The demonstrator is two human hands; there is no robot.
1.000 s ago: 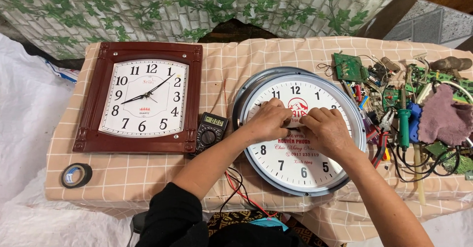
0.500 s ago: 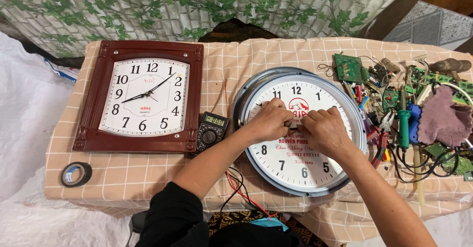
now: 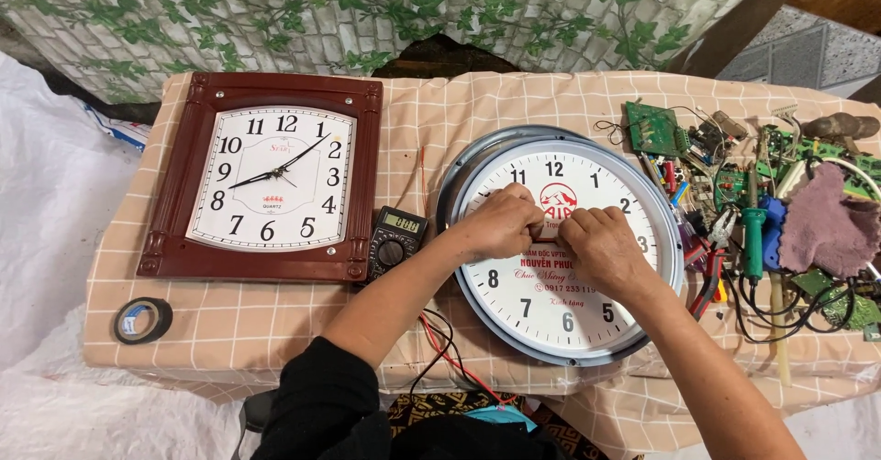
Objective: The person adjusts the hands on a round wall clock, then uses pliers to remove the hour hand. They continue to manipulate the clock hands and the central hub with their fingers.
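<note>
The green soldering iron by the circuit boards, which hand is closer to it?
Right. The right hand rests on the round clock's face, just left of the green soldering iron. The left hand lies beyond it, further left on the dial.

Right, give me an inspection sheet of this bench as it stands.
Surface: low table under a checked beige cloth.
Job's things: round white wall clock with grey rim, lying face up.
Clutter: square brown-framed clock, roll of black tape, green circuit boards, green-handled tool, mauve rag.
Hands: left hand and right hand meet over the round clock's centre, fingers curled; what they pinch is hidden.
Cables: red and black leads from the multimeter.
Surroundings: leaf-patterned backdrop, white sheeting.
</note>
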